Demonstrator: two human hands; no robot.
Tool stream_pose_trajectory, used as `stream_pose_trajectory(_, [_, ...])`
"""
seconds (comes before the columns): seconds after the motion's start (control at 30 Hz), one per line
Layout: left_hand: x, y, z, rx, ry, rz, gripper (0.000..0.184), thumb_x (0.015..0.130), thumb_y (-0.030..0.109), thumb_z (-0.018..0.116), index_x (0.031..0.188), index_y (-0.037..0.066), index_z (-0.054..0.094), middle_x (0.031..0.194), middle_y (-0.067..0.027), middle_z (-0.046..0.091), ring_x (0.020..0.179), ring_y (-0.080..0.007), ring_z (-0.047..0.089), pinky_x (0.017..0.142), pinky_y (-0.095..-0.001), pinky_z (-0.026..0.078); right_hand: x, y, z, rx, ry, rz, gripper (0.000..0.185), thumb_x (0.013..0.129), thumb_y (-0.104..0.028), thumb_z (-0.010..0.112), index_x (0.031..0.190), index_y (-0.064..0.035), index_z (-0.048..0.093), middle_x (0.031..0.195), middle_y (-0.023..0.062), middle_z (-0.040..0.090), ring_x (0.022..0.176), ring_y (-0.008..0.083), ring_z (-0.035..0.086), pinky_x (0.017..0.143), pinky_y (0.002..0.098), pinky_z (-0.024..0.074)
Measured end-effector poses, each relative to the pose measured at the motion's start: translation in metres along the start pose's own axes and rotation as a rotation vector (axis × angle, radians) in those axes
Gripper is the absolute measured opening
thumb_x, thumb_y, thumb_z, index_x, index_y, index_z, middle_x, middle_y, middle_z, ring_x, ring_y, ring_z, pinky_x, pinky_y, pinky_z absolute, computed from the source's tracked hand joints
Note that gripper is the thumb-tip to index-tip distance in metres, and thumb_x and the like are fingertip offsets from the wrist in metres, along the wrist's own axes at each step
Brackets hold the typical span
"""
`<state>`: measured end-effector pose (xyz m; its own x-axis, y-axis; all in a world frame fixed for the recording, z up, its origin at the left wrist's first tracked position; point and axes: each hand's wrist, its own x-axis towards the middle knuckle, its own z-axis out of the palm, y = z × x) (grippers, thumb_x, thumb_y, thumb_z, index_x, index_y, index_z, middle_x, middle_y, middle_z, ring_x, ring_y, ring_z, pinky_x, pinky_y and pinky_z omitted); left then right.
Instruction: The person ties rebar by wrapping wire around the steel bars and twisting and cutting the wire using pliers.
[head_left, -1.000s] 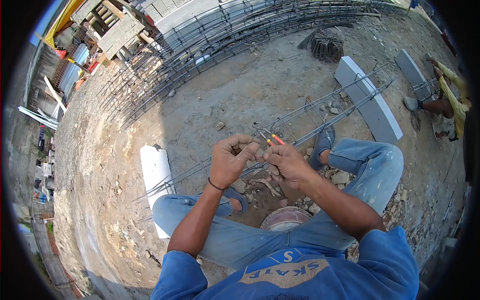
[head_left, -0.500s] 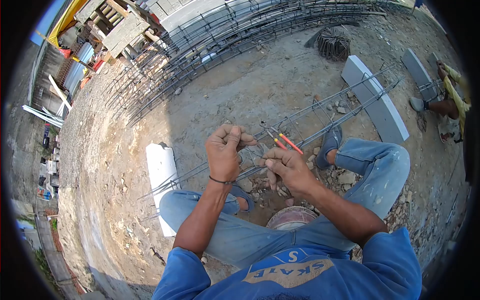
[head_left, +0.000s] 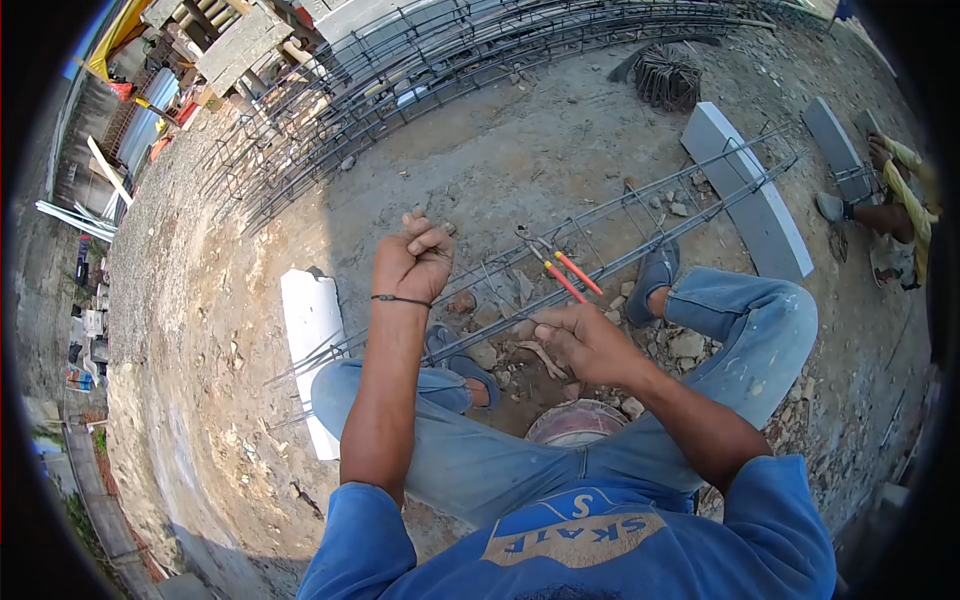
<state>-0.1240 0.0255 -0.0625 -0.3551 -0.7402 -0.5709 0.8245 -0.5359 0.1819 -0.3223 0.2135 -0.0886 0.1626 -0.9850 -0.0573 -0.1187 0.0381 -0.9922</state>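
Observation:
My left hand is raised beyond my left knee with its fingers curled in; anything between them is too small to make out. Lower and to the right, my right hand has its fingers bent together beside the rebar cage, and what they may pinch cannot be made out. Pliers with red and yellow handles rest on the rebar cage, just beyond my right hand. The cage runs diagonally in front of me, across a white block at the left and a grey-white block at the right.
Long rebar cages lie at the back. A bundle of bent metal pieces sits on the ground behind the right block. A reddish bucket stands between my legs. Another person is at the far right, near another block.
My hands were close together and have moved apart. My left hand has gone up and to the left; my right hand has dropped slightly. The pliers still rest on the cage.

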Motion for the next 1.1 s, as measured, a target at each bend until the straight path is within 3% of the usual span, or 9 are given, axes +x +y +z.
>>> stream_pose_trajectory(0.13, [0.003,0.007,0.002,-0.112,-0.211,-0.01,0.015,0.096,-0.007,0.041,0.099,0.003,0.053,0.066,-0.0002,0.046,0.048,-0.0095,0.038,0.054,-0.026,0.043,-0.009,-0.013,0.003,-0.021,-0.058,0.054,0.02,0.099,-0.012,0.052,0.105,0.0011,0.066,0.075,0.0081,0.06,0.069,0.0188,0.056,0.065,0.0357,0.0444])
stream_pose_trajectory(0.23, [0.006,-0.007,0.002,-0.017,-0.113,0.117,0.01,0.104,0.007,0.044,0.101,0.003,0.052,0.067,-0.0018,0.047,0.049,-0.011,0.037,0.064,-0.0264,0.052,-0.012,-0.016,0.006,-0.217,-0.084,0.033,0.017,0.097,-0.011,0.053,0.102,0.0,0.065,0.087,0.0176,0.066,0.077,0.0307,0.063,0.072,0.041,0.0473])
stream_pose_trajectory(0.3, [0.002,-0.014,-0.002,0.399,-0.504,0.374,0.01,0.101,0.009,0.054,0.1,0.0,0.057,0.078,-0.0059,0.059,0.064,-0.0142,0.057,0.087,-0.0391,0.058,-0.013,-0.018,0.005,-0.286,-0.087,0.05,0.017,0.097,-0.01,0.052,0.102,-0.0004,0.065,0.088,0.0193,0.066,0.077,0.034,0.062,0.072,0.0408,0.0468])
stream_pose_trajectory(0.4, [-0.016,-0.026,0.007,0.663,-0.501,0.456,0.025,0.101,0.018,0.057,0.11,-0.004,0.061,0.098,-0.0134,0.069,0.089,-0.0213,0.069,0.098,-0.0446,0.056,-0.017,-0.002,-0.005,-0.112,0.029,0.025,0.017,0.097,-0.012,0.053,0.094,0.0002,0.063,0.078,0.019,0.062,0.07,0.0355,0.059,0.066,0.0429,0.0448])
stream_pose_trajectory(0.53, [-0.03,-0.05,0.008,0.917,-0.38,0.523,0.031,0.102,0.019,0.057,0.119,-0.006,0.062,0.108,-0.0196,0.07,0.103,-0.0268,0.07,0.09,-0.0412,0.059,-0.017,0.011,-0.009,-0.231,0.222,0.058,0.017,0.098,-0.015,0.055,0.094,-0.0012,0.064,0.065,0.0154,0.056,0.058,0.0298,0.055,0.059,0.0434,0.043])
stream_pose_trajectory(0.7, [-0.025,-0.044,0.009,1.08,-0.196,0.652,0.034,0.103,0.021,0.055,0.121,-0.007,0.061,0.103,-0.0206,0.07,0.089,-0.0267,0.073,0.08,-0.0355,0.062,-0.014,0.011,0.002,-0.303,0.337,0.014,0.022,0.099,-0.018,0.055,0.098,-0.0002,0.068,0.058,0.0062,0.052,0.052,0.0159,0.051,0.051,0.0361,0.0401])
stream_pose_trajectory(0.77, [-0.023,-0.037,0.009,1.031,-0.206,0.61,0.032,0.102,0.022,0.056,0.118,-0.006,0.062,0.099,-0.0177,0.071,0.087,-0.0252,0.073,0.079,-0.0345,0.062,-0.015,0.005,0.003,0.394,0.174,0.249,0.025,0.101,-0.02,0.055,0.098,0.0021,0.067,0.057,-0.001,0.048,0.049,0.0074,0.043,0.046,0.0274,0.0327])
stream_pose_trajectory(1.0, [-0.004,0.014,-0.013,0.43,-0.438,0.009,0.027,0.101,0.025,0.057,0.108,-0.001,0.064,0.085,-0.0083,0.07,0.08,-0.02,0.072,0.081,-0.0344,0.061,-0.021,-0.001,-0.024,0.924,-0.247,0.208,0.026,0.101,-0.019,0.057,0.103,0.0061,0.065,0.056,-0.0042,0.044,0.047,0.0039,0.035,0.043,0.0226,0.0242])
stream_pose_trajectory(1.1, [-0.022,0.008,0.005,0.597,-0.268,0.159,0.022,0.101,0.025,0.057,0.099,0.005,0.065,0.08,-0.0026,0.068,0.079,-0.0166,0.07,0.087,-0.038,0.058,-0.012,0.001,-0.052,0.975,-0.025,0.093,0.028,0.1,-0.02,0.06,0.1,0.0074,0.065,0.056,-0.0047,0.042,0.046,0.0036,0.033,0.043,0.0222,0.0251])
